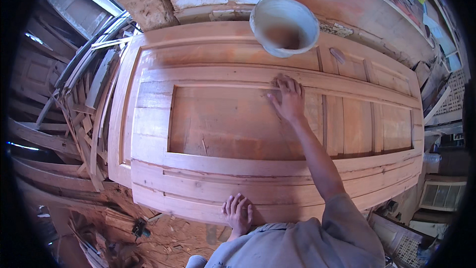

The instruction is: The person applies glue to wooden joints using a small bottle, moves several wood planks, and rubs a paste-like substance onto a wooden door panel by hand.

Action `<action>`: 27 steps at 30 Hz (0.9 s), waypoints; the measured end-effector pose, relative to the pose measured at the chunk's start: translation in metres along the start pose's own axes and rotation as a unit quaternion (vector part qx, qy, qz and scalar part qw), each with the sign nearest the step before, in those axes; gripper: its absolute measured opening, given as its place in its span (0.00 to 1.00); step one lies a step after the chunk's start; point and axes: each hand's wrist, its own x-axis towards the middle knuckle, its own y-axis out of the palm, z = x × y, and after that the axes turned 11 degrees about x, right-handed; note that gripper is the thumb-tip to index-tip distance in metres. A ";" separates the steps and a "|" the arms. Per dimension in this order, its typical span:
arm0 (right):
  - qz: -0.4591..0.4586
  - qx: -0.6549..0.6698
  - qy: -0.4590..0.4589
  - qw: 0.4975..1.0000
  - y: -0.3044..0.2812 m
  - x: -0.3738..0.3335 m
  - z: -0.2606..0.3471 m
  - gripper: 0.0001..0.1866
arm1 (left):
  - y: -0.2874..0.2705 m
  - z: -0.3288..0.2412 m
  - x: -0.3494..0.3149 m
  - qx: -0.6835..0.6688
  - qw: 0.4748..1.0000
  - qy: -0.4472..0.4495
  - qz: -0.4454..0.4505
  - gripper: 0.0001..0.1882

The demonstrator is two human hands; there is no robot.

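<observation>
A panelled wooden door (pixel 277 168) lies flat in front of me on top of another wooden door (pixel 119 114), which shows along the far and left sides. My right hand (pixel 291 99) reaches across to the far rail of the upper door, fingers bent over a small brownish wad that I cannot make out. Resting on the door's near edge, my left hand (pixel 238 213) has its fingers apart and holds nothing. Beyond my right hand, a whitish bucket (pixel 265 12) with brown contents stands at the far edge. A small block (pixel 337 55) lies on the lower door to its right.
Scrap boards and strips (pixel 89 114) are heaped at the left. A shelf (pixel 404 12) with assorted items runs along the far right. Wood shavings and sawdust cover the floor (pixel 183 238) below the near edge. A glazed frame (pixel 443 196) stands at the right.
</observation>
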 end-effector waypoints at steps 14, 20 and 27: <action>-0.006 -0.004 -0.051 0.999 0.003 -0.013 0.000 0.34 | 0.002 0.001 0.001 0.011 1.000 -0.003 0.001 0.14; -0.006 -0.014 -0.001 1.000 0.002 -0.006 0.006 0.36 | 0.003 0.002 -0.002 0.019 1.000 -0.003 0.007 0.14; 0.002 0.004 0.013 1.000 0.002 -0.003 0.001 0.39 | 0.002 0.000 0.000 -0.003 1.000 -0.005 0.003 0.14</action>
